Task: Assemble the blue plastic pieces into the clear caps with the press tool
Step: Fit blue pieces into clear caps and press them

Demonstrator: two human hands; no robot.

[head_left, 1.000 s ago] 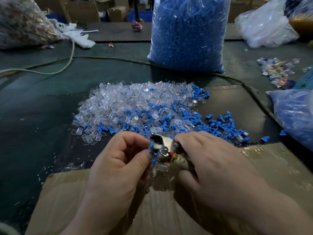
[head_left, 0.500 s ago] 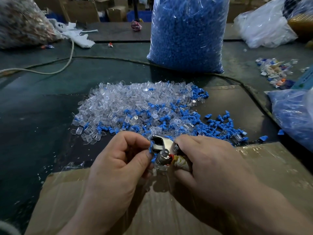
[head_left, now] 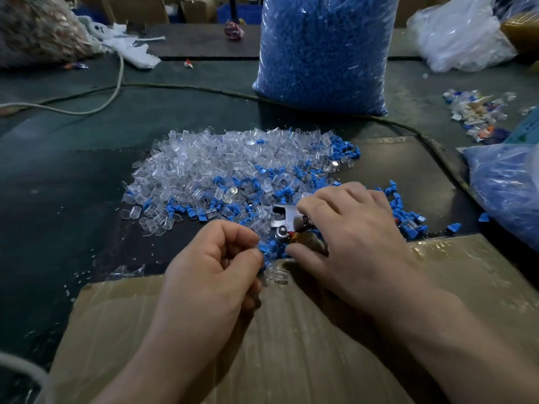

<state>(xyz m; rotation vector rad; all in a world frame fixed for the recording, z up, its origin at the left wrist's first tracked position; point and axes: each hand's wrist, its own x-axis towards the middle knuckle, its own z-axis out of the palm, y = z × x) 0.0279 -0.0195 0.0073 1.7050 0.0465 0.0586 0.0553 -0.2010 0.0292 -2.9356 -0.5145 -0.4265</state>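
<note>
— What's lying around the work spot?

— A tall bag of blue pieces stands at the back of the dark table, with a cable running past its foot. A second bag of blue parts is cut off at the right edge, and a cardboard sheet covers the near side. The mixed pile of clear caps and loose blue pieces spreads just beyond the hands.

— And the press tool?

— The press tool rests at the pile's near edge; the right hand covers most of it, fingers curled over the body, only the metal head showing.

— The left hand?

— The left hand is nearly closed, thumb and forefinger pinched together beside the tool, seemingly on a blue piece, though that is hard to make out.
</note>
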